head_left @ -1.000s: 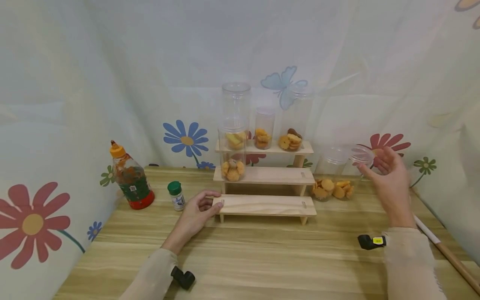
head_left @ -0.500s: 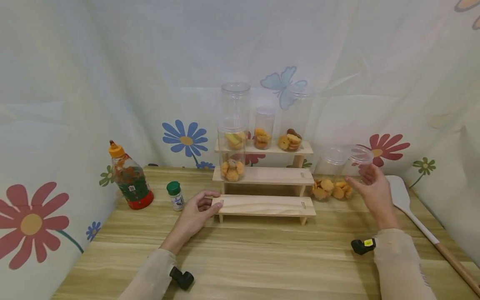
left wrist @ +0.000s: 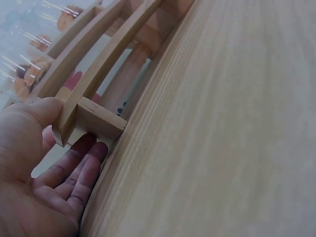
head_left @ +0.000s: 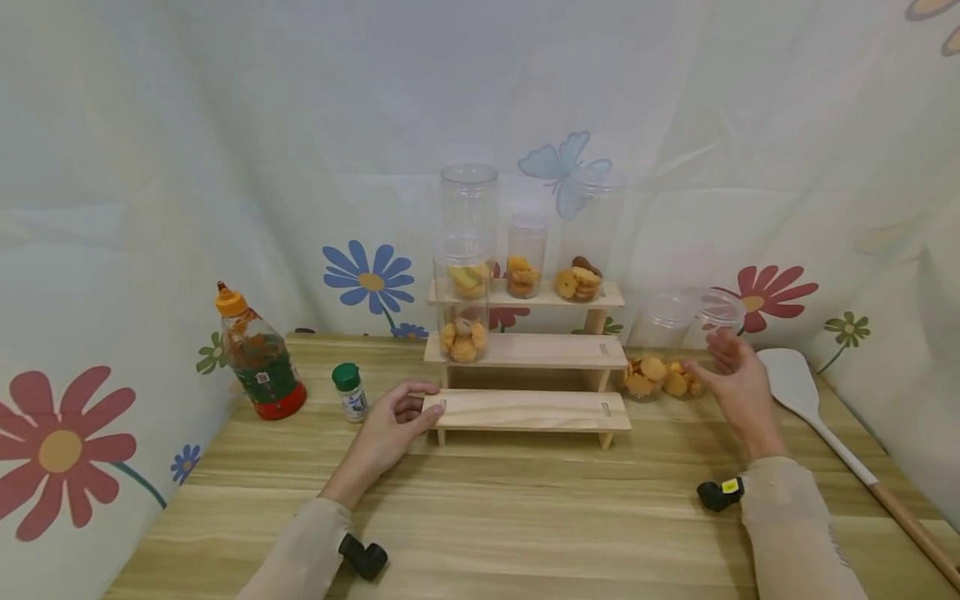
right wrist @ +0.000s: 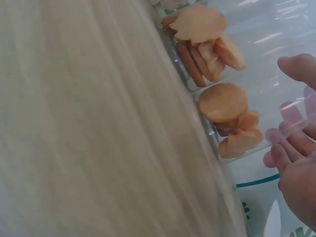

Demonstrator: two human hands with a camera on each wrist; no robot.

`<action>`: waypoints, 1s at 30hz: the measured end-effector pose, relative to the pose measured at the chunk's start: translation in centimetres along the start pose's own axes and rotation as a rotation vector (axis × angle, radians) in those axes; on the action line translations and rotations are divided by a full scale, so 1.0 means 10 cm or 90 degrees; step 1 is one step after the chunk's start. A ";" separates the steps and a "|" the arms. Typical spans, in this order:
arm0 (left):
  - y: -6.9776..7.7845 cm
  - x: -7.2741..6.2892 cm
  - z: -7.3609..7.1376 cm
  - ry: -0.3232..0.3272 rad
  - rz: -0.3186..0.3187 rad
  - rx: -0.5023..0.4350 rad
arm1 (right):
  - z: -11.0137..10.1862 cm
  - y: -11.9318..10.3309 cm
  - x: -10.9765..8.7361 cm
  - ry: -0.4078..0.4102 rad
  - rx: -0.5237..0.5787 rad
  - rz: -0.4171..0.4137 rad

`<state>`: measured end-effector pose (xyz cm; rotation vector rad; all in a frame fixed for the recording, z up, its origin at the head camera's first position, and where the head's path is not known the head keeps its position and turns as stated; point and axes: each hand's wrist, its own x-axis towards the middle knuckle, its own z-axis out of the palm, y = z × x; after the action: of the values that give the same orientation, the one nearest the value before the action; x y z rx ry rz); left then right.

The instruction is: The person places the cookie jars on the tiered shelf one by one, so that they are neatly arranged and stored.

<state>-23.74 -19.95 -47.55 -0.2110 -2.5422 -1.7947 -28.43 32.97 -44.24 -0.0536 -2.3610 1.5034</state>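
Observation:
My left hand [head_left: 388, 427] grips the left end of the lowest step of a three-tier wooden display rack [head_left: 532, 410]. The left wrist view has the thumb over the board and the fingers [left wrist: 74, 170] underneath, by the leg. My right hand [head_left: 742, 404] is at the rightmost clear plastic jar [head_left: 681, 383], which stands on the table with cookies in its bottom. Its fingers [right wrist: 291, 148] reach round the far side and partly show through the jar wall; the thumb [right wrist: 298, 68] stays spread on the near side. Another cookie jar [head_left: 642, 382] stands close beside it.
Clear jars of cookies stand on the rack's top tier [head_left: 551, 293], and one jar [head_left: 463, 337] on the middle tier's left. Left lie a red sauce bottle [head_left: 266, 375] and green-capped shaker [head_left: 351, 392]. A white spatula [head_left: 795, 387] lies right. A floral curtain [head_left: 300, 125] hangs behind.
My right hand has moved left and down from near the rightmost jar's lid to lower along its side, uncovering the spatula's head. The left hand has stayed on the rack.

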 end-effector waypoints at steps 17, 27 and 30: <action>-0.01 0.00 0.01 -0.001 0.007 -0.001 | 0.03 -0.15 -0.03 0.103 0.005 0.035; -0.02 0.01 0.01 -0.004 0.010 -0.005 | -0.23 -0.55 -0.05 0.169 -0.012 0.048; -0.02 0.01 0.00 -0.003 0.007 -0.005 | -0.31 -0.72 -0.08 0.172 -0.027 0.050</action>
<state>-23.89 -19.99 -47.69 -0.2294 -2.5325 -1.8019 -25.63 32.36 -36.84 -0.3417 -2.1958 1.3833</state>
